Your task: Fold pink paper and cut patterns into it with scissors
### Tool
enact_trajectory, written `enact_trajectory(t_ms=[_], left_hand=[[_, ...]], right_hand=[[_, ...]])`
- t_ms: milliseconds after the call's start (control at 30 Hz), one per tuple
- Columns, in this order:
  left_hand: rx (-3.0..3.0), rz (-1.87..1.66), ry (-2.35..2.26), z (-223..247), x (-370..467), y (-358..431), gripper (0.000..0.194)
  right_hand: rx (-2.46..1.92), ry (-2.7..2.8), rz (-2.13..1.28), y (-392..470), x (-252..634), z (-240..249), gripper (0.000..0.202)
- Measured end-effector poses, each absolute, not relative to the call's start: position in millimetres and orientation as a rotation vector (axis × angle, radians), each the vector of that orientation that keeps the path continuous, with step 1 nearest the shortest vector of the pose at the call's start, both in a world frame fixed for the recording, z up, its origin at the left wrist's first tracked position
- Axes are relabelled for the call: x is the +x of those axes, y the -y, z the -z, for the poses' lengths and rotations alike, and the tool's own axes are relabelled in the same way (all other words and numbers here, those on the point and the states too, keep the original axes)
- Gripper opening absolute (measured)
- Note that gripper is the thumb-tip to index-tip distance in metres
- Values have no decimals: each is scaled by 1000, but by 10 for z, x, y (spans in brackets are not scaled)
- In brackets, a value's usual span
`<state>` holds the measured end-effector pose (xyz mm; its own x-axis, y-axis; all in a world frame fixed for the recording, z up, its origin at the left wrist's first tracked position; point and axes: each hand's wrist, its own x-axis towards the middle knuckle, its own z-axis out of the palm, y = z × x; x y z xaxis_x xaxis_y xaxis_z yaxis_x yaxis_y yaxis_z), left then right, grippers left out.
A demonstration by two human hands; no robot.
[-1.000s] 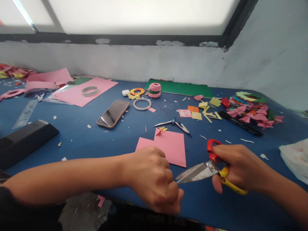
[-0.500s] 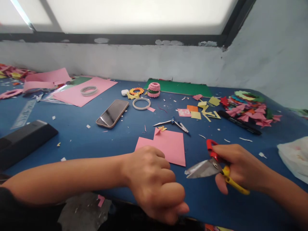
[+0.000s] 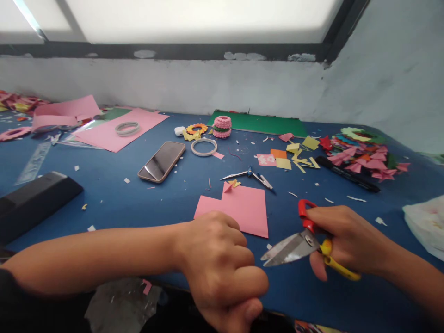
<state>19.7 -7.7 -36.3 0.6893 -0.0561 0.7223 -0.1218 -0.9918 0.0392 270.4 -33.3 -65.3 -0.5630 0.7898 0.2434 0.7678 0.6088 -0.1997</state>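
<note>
Right hand [image 3: 347, 238] grips the scissors [image 3: 291, 249] by the handles, presumably for control, blades narrow, tips toward eight o'clock. Left hand [image 3: 225, 273] curls tight near them; whether its fingers hold anything cannot be told. At its twelve o'clock, a pink sheet [image 3: 246, 210] lies on the desk [image 3: 114, 199], probably for easy reach.

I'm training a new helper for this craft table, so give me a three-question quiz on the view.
1. Which hand holds the scissors?
2. True or false: the phone lies on the green sheet.
3. What lies on the large flat pink sheet at the left rear? A) marker; B) pale ring; C) compass.

Key: 1. The right hand. 2. False; it lies on the blue table. 3. B.
</note>
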Motion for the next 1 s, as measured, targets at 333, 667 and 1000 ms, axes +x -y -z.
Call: enact_trajectory(t_ms=[333,667,1000], left_hand=[[2915,-1120,484,329,201,7,26],[3035,-935,564,274,187,83,27],[2996,-518,599,152,137,137,22]], right_hand=[[-1365,2444,-204,300,2767,698,45],[-1326,2418,-91,324,2739,679,46],[-1337,2428,-54,308,2803,645,43]])
